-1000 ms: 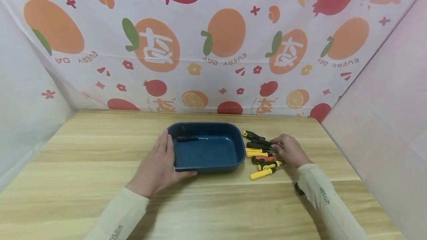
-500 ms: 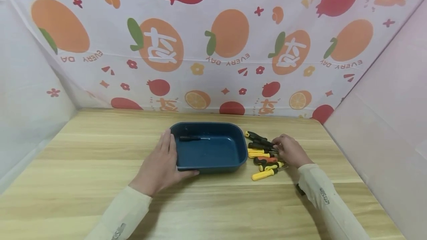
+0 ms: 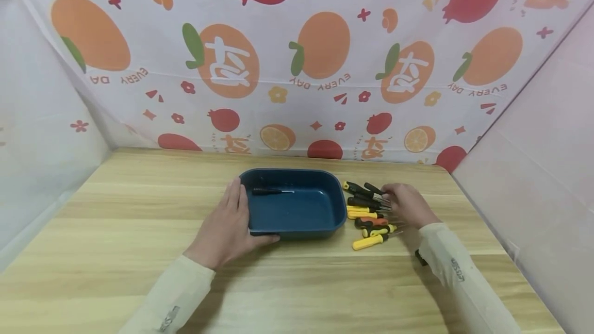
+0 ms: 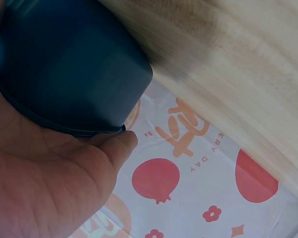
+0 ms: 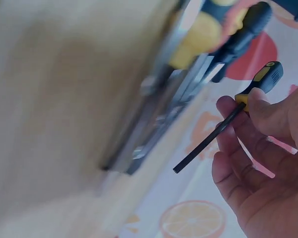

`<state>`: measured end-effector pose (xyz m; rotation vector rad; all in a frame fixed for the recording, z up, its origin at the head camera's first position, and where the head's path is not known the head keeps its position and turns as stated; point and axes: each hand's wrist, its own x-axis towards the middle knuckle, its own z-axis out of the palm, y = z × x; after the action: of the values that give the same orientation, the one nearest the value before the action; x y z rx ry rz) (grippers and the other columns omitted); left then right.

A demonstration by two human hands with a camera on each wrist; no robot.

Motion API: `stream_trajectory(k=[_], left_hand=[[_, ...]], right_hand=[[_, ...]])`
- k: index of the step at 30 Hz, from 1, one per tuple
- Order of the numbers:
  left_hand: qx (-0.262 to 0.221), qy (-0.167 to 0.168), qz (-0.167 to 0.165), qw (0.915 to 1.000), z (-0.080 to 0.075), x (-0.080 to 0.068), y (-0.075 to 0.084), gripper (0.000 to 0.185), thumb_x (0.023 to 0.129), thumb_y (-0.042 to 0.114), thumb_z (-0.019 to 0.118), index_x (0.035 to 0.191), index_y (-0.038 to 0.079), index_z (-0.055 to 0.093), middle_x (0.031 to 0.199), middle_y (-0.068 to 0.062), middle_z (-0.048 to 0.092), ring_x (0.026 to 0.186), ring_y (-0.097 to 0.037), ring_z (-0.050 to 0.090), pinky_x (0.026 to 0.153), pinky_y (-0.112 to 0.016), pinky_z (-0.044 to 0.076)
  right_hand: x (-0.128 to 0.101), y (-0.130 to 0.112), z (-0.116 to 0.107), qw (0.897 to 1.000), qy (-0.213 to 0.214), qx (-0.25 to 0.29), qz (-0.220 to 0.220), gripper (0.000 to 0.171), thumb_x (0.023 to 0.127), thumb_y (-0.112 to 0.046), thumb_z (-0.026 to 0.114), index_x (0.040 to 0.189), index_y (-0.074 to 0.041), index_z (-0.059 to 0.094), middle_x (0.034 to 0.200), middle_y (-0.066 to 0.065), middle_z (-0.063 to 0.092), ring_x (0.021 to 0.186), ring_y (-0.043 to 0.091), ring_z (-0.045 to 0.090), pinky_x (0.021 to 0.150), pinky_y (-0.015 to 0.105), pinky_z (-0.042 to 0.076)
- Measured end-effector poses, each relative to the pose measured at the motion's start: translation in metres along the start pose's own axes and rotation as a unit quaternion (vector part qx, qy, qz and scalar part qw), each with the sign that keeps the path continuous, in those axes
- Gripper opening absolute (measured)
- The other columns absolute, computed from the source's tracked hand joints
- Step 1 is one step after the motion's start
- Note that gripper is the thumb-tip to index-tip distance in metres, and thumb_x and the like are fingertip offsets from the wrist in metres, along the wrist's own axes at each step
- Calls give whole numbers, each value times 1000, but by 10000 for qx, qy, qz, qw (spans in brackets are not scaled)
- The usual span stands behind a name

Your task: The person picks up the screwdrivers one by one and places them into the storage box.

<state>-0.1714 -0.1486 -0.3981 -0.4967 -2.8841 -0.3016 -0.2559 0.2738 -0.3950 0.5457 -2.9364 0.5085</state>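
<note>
Raised since earlier, one screwdriver (image 5: pixel 260 83) is pinched in right fingers (image 5: pixel 224 104); straight left fingers (image 3: pixel 243 202) touch the tray (image 3: pixel 297 215).

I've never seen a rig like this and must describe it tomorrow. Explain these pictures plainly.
There's no machine, just a person working bare-handed. The head camera looks down on the scene; a camera on each wrist shows the work up close. On the wooden table sits a dark blue tray with one black-handled screwdriver inside. Beside the tray lies a group of other screwdrivers. The left hand rests against the tray's left end; the right hand pinches a dark-and-yellow screwdriver.
</note>
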Motion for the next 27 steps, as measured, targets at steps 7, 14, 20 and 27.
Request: stream_trajectory(k=[7, 14, 20, 27], left_hand=[[30, 30, 24, 10000, -1, 0, -1, 134, 72, 81, 69, 148, -21, 28, 159, -36, 21, 147, -48, 27, 109, -52, 42], [78, 75, 46, 9999, -3, 2, -1, 133, 72, 82, 68, 148, -20, 30, 158, -35, 24, 146, -48, 29, 107, -51, 44], [57, 22, 31, 10000, -4, 2, -3, 134, 72, 83, 67, 148, -20, 29, 159, -35, 23, 146, -47, 28, 108, -51, 44], [89, -66, -20, 9999, -4, 2, -3, 135, 72, 84, 66, 149, -19, 28, 160, -35, 22, 147, -47, 27, 109, -51, 42]], right_hand=[[14, -28, -11, 9998, 11, 94, -157, 17, 99, -3, 63, 112, 3, 72, 105, 16, 73, 93, 30, 69, 85, 51, 57], [33, -69, -26, 9992, -190, 227, -251, 19, 101, -8, 61, 116, -1, 70, 109, 13, 72, 96, 28, 68, 86, 49, 58], [52, -104, -33, 9967, -215, 280, -731, 18, 101, -11, 63, 115, -3, 70, 108, 11, 72, 93, 26, 69, 83, 44, 60], [70, -137, -28, 9940, -368, 172, -1019, 17, 98, -12, 68, 112, -3, 71, 103, 9, 72, 88, 23, 66, 78, 37, 60]])
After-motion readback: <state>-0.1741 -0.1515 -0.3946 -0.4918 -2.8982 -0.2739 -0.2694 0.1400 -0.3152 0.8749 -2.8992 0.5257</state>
